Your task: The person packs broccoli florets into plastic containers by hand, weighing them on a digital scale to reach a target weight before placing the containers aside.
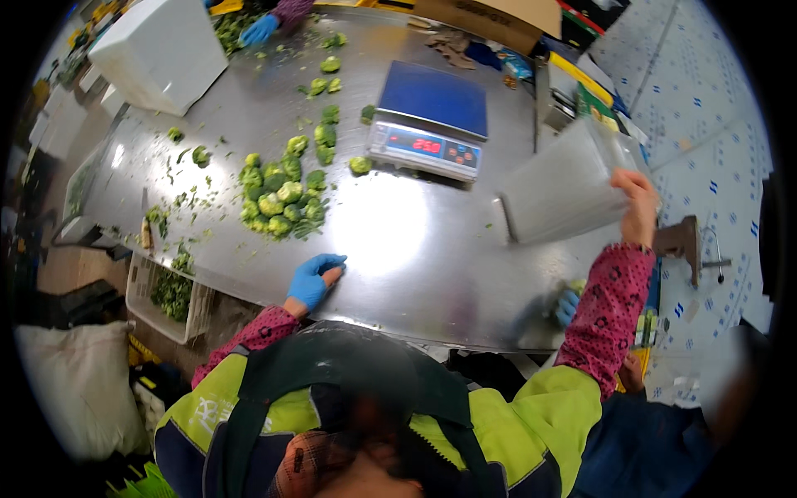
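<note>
My left hand [311,284], in a blue glove with the thumb side bare, rests on the steel table with nothing in it, its fingers loosely stretched. To its upper left lies a heap of green broccoli florets [282,195], and a line of single florets runs away from it toward the far side. My right hand [638,203] is bare and bends over the right edge of a stack of clear plastic bags [560,187], its fingers closed on the bags. How many bags they grip is hidden.
A blue-topped weighing scale [432,104] with a lit red display stands beyond. A white box [158,58] stands far left; a knife [146,232] lies near the left edge. Co-workers' gloved hands [261,31] show at the far side and at right [567,307]. A crate [166,299] holds trimmings.
</note>
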{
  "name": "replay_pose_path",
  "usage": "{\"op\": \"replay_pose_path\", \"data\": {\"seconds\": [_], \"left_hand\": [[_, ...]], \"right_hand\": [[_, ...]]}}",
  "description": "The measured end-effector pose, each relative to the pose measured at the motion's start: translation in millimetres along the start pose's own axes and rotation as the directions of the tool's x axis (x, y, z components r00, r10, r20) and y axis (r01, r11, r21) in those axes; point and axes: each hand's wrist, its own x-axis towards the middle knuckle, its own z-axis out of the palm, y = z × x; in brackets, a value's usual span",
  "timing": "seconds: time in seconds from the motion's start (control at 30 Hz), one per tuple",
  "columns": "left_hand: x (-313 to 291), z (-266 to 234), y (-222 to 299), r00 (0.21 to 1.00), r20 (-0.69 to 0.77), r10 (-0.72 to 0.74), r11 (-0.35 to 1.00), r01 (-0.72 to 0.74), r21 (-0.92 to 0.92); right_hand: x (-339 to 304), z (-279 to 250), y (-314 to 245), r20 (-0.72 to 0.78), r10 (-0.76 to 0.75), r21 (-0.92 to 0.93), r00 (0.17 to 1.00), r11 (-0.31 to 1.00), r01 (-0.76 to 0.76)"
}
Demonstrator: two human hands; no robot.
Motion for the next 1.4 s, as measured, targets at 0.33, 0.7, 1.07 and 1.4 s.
{"op": "replay_pose_path", "data": {"seconds": [0.33,0.7,1.07,1.4], "left_hand": [[12,-96,-18,0.923,-0.322,0.211,0.963,-0.140,0.229],[61,-189,38,0.945,-0.050,0.325,0.455,-0.110,0.884],[143,-217,53,0.893,0.268,0.360,0.357,-0.398,0.845],[149,-202,69,0.902,0.358,0.242,0.465,-0.431,0.773]], "right_hand": [[-16,9,-45,-0.782,-0.436,-0.127,0.446,0.812,0.570],[-277,238,67,0.553,-0.537,-0.189,0.637,0.663,0.724],[-241,365,-45,0.864,-0.244,-0.115,0.441,0.757,0.643],[-227,527,-18,0.871,0.069,-0.419,0.486,0.621,0.662]]}}
